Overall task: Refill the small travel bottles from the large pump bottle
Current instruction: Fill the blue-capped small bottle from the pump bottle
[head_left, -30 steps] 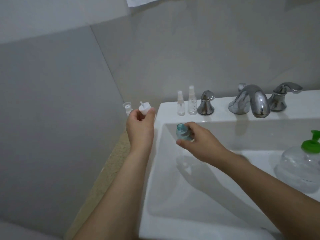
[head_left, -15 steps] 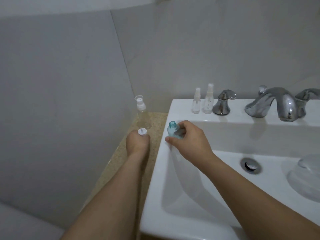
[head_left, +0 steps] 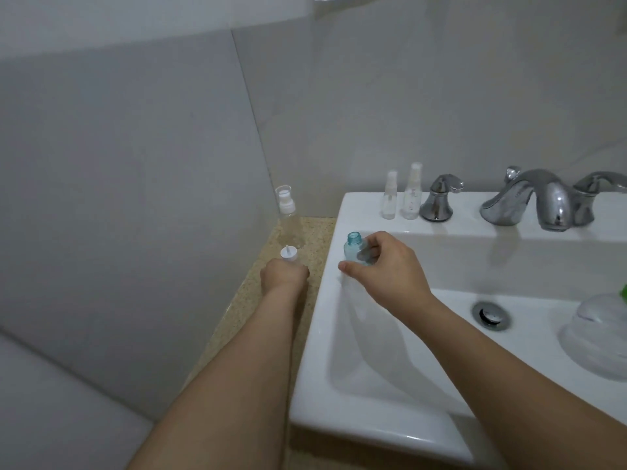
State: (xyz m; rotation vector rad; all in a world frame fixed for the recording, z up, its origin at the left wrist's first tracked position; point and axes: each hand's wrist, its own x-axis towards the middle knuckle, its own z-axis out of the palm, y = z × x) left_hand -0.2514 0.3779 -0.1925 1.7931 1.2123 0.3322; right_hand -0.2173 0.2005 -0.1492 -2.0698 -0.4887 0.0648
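My right hand (head_left: 383, 266) grips a small teal travel bottle (head_left: 354, 247), uncapped and upright, at the sink's left rim. My left hand (head_left: 284, 274) is low over the speckled counter, closed around a white pump cap (head_left: 289, 254) whose nozzle sticks up. Behind it a clear travel bottle (head_left: 287, 220) with a white cap stands in the counter's corner. Two small clear spray bottles (head_left: 389, 195) (head_left: 412, 192) stand on the sink's back ledge. The large clear pump bottle (head_left: 597, 337) with a green pump sits in the basin at the right edge, partly cut off.
The white sink (head_left: 315, 334) fills the right half, with a drain (head_left: 491, 314) in the basin. A chrome faucet (head_left: 539, 201) and left handle (head_left: 439, 198) stand on the back ledge. A narrow speckled counter (head_left: 315, 232) runs between the sink and the grey tiled wall.
My left hand has dropped from beside the sink rim down to the counter with the white cap. My right hand has shifted the teal bottle left to the sink's rim.
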